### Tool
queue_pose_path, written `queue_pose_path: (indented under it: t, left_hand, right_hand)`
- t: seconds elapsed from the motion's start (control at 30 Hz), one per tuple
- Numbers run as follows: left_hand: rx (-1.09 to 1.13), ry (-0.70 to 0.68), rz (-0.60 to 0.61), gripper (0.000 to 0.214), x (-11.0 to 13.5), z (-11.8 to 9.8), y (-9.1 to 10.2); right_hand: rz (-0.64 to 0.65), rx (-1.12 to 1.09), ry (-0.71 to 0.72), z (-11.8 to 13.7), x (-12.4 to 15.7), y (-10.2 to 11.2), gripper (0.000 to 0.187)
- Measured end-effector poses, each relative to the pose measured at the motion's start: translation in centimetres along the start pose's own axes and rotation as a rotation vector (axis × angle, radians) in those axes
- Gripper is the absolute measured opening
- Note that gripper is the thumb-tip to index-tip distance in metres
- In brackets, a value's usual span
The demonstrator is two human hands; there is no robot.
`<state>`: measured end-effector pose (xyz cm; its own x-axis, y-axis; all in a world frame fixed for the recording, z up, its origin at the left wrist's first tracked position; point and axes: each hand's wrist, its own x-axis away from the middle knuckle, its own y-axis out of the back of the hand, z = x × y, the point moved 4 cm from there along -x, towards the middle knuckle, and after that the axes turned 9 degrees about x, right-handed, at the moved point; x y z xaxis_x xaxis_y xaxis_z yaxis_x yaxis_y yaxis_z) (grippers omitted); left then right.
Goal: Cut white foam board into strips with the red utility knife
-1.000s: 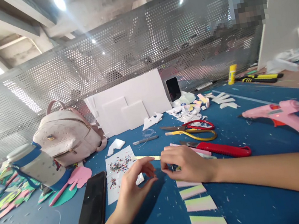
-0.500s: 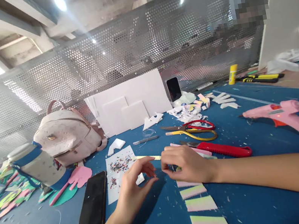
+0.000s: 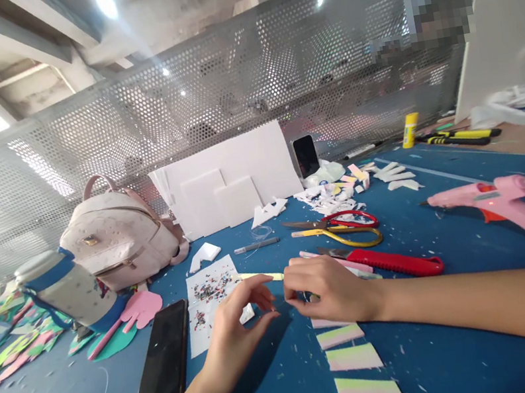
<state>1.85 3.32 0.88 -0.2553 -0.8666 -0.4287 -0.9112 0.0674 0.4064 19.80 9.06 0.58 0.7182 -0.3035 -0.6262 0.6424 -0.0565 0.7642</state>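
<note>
Left hand [image 3: 234, 325] and right hand [image 3: 326, 290] are meeting fingertips, curled as if pinching, though I cannot tell on what, at the head of the pastel strips [image 3: 352, 357] row on the blue table [image 3: 442, 341]; seemingly fine fingertip work, calling for steadiness.

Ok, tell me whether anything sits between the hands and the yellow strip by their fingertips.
Nothing visible does. The yellow strip lies right behind the fingertips of the left hand and the right hand, on the blue table; whether either touches it cannot be told.
</note>
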Motion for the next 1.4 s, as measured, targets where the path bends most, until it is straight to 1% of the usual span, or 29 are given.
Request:
queue_pose_path:
  t: [0.3,0.47,0.63,0.8,0.9,1.0,1.13,1.27,1.4]
  left_hand:
    - [0.012,0.009,0.015,0.042,0.0,-0.2,-0.2]
    - [-0.034,0.027,0.010,0.040,0.0,-0.4,-0.3]
    - [-0.074,0.020,-0.006,0.041,0.0,-0.3,-0.2]
    - [-0.092,0.043,-0.013,0.033,0.2,-0.1,-0.6]
    - [-0.090,0.089,-0.012,0.023,0.1,-0.2,-1.2]
    - [-0.078,0.126,-0.023,0.014,0.0,-0.2,-1.5]
    - [-0.070,0.119,-0.020,0.020,0.0,-0.2,-1.6]
    - [-0.067,0.103,-0.003,0.018,0.2,-0.1,-1.7]
    - [-0.102,0.098,0.014,0.021,0.2,-0.2,-1.7]
  right_hand:
    - [-0.012,0.002,0.050,0.2,0.1,-0.2,0.012]
    - [-0.022,-0.012,0.091,0.3,0.1,-0.2,0.012]
    - [0.008,-0.041,0.112,0.3,0.1,-0.2,0.012]
    - [0.027,-0.072,0.156,0.6,0.0,-0.1,0.010]
    - [0.029,-0.070,0.172,0.7,0.0,-0.1,0.009]
    - [0.066,-0.070,0.189,0.6,0.0,-0.3,0.009]
    - [0.097,-0.084,0.198,0.5,0.1,-0.4,0.010]
    - [0.092,-0.086,0.191,0.5,0.1,-0.4,0.010]
    - [0.081,-0.088,0.194,0.6,0.0,-0.3,0.011]
